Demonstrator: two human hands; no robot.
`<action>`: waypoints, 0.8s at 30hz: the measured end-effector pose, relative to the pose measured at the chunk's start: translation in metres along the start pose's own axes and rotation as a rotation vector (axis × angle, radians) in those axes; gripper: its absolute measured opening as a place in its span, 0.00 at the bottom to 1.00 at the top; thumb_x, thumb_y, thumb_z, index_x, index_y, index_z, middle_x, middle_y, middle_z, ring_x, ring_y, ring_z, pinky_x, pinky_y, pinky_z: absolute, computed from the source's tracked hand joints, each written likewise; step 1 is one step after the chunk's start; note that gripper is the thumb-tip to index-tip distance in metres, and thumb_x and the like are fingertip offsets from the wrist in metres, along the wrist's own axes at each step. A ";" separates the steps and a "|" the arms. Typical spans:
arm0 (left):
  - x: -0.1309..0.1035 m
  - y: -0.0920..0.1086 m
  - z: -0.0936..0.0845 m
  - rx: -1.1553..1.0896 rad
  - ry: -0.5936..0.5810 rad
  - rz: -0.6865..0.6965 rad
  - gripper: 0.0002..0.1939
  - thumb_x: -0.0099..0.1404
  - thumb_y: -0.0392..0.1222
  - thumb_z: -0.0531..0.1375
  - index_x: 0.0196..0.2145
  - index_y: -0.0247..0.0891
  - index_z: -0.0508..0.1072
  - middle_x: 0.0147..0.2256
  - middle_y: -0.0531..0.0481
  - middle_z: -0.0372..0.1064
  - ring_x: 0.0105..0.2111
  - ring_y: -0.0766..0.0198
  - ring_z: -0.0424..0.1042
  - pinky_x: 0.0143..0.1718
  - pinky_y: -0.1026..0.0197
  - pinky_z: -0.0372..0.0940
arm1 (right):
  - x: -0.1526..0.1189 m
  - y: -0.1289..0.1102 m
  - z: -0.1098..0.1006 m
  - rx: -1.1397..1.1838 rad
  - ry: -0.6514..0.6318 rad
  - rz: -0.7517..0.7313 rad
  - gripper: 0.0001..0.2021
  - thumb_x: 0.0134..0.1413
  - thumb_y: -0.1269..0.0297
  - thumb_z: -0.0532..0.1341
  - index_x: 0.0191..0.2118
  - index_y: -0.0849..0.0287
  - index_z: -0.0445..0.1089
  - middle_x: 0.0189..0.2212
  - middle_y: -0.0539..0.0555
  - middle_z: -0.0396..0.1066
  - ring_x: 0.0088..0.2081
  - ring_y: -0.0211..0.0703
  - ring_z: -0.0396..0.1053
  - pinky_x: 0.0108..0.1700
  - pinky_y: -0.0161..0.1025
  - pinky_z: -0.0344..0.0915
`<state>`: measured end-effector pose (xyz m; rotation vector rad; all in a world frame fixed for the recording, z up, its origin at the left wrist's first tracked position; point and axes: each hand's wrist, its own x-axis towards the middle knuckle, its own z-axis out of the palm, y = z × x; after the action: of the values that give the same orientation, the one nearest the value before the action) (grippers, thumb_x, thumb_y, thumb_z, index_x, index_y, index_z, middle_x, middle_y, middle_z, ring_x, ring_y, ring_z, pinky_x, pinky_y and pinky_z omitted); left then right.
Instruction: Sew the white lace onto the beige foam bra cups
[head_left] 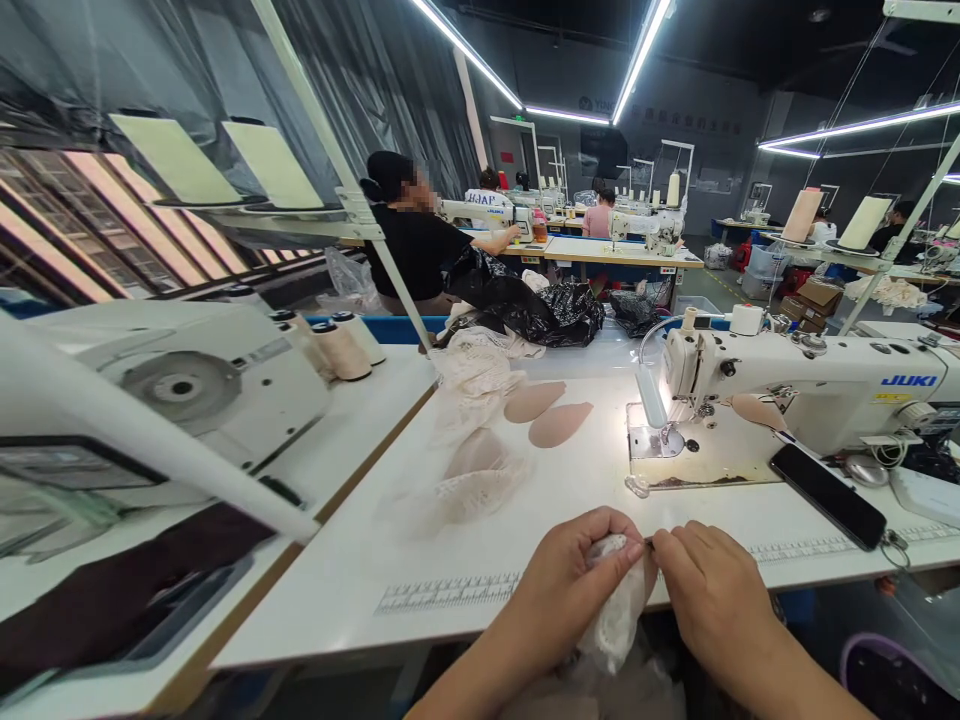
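Near the front edge of the white table, my left hand (pixel 581 575) is closed on a bunched piece of white lace fabric (pixel 616 615), which hangs down below the fingers. My right hand (pixel 712 580) is beside it, its thumb and fingers pinched on the fabric's edge close to my left fingertips. Two beige teardrop-shaped pieces (pixel 560 424) lie flat on the table beyond my hands. To their left is more cream lace (pixel 480 490), partly sheer, with a heap of it further back.
A sewing machine (pixel 810 370) with its lamp lit stands at the right, a black phone (pixel 827 495) in front of it. Another machine (pixel 187 385) and thread cones (pixel 341 348) are at the left. A person (pixel 416 245) in black sits beyond black plastic bags (pixel 525 305).
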<state>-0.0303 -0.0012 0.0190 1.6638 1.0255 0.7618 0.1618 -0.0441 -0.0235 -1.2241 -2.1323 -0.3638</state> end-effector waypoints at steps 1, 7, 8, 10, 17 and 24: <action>0.000 0.000 0.000 -0.011 -0.006 -0.007 0.14 0.67 0.52 0.60 0.34 0.38 0.77 0.31 0.50 0.76 0.33 0.58 0.71 0.35 0.61 0.65 | -0.002 0.001 0.001 0.024 0.008 0.022 0.13 0.73 0.74 0.46 0.41 0.55 0.64 0.26 0.50 0.67 0.28 0.45 0.62 0.32 0.42 0.53; -0.003 0.002 0.000 -0.055 -0.048 -0.002 0.15 0.69 0.54 0.60 0.35 0.38 0.76 0.33 0.49 0.76 0.34 0.58 0.72 0.36 0.61 0.64 | -0.003 0.005 -0.008 0.518 -0.148 0.331 0.09 0.73 0.61 0.55 0.54 0.54 0.64 0.37 0.51 0.73 0.33 0.42 0.68 0.35 0.37 0.62; -0.003 0.002 0.000 -0.047 -0.060 0.013 0.15 0.70 0.53 0.60 0.35 0.38 0.76 0.34 0.49 0.77 0.35 0.58 0.73 0.37 0.61 0.64 | -0.001 0.006 -0.011 0.614 -0.217 0.401 0.07 0.72 0.59 0.56 0.50 0.54 0.65 0.34 0.49 0.71 0.32 0.41 0.67 0.34 0.37 0.62; -0.004 0.002 -0.001 -0.005 -0.057 0.058 0.14 0.71 0.52 0.58 0.35 0.39 0.75 0.35 0.50 0.77 0.37 0.58 0.73 0.39 0.60 0.65 | 0.002 0.008 -0.015 0.757 -0.304 0.521 0.11 0.72 0.55 0.56 0.38 0.54 0.64 0.27 0.46 0.63 0.29 0.39 0.60 0.31 0.36 0.58; -0.001 -0.005 -0.008 0.101 -0.025 0.146 0.11 0.75 0.48 0.55 0.38 0.42 0.72 0.40 0.52 0.78 0.40 0.58 0.76 0.43 0.60 0.67 | 0.004 0.010 -0.014 0.918 -0.272 0.650 0.18 0.70 0.48 0.56 0.32 0.54 0.59 0.27 0.45 0.57 0.30 0.39 0.55 0.32 0.36 0.54; -0.010 -0.034 0.021 0.513 0.327 0.559 0.29 0.65 0.44 0.67 0.61 0.45 0.66 0.58 0.39 0.71 0.57 0.43 0.69 0.61 0.41 0.61 | 0.013 0.003 -0.010 1.173 -0.184 0.820 0.25 0.65 0.38 0.58 0.29 0.54 0.59 0.21 0.43 0.55 0.25 0.37 0.53 0.28 0.34 0.54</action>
<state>-0.0265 -0.0143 -0.0203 2.3769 1.0420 1.2397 0.1634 -0.0395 -0.0081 -1.2061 -1.3111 1.2035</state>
